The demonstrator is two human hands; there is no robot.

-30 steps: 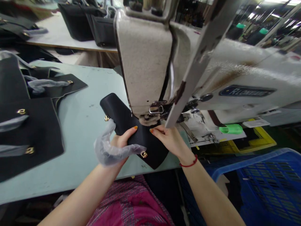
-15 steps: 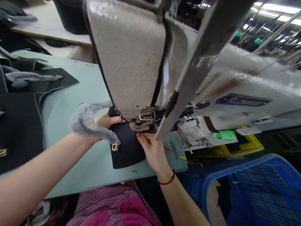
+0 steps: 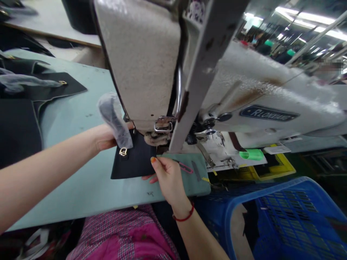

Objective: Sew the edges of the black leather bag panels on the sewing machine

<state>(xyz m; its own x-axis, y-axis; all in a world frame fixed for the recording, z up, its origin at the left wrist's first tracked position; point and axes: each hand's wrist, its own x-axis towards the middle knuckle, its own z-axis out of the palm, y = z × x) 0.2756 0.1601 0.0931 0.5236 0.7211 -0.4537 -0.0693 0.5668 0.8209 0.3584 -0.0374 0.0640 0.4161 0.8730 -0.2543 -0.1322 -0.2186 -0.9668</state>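
Note:
A black leather panel (image 3: 138,155) lies under the head of a sewing machine (image 3: 141,65), its right edge by the presser foot area. On it sits a gold metal ring (image 3: 123,152), joined to a handle wrapped in clear plastic (image 3: 112,115) that stands up off the panel. My left hand (image 3: 107,137) grips the panel's far left side; the handle and machine head hide most of its fingers. With the thumb on top and fingers beneath, my right hand (image 3: 168,177) pinches the panel's near right edge. The needle is hidden from view.
More black leather pieces (image 3: 18,122) lie at the left of the pale green table (image 3: 78,195). Pink-handled thread snips (image 3: 185,167) rest right of my right hand. A blue plastic crate (image 3: 271,191) and a yellow crate (image 3: 273,169) stand at the right.
The panel has turned, its near edge now lying flatter and farther from me. The wrapped handle has swung upright. My right hand's fingers now show beneath the edge. The view has shifted slightly.

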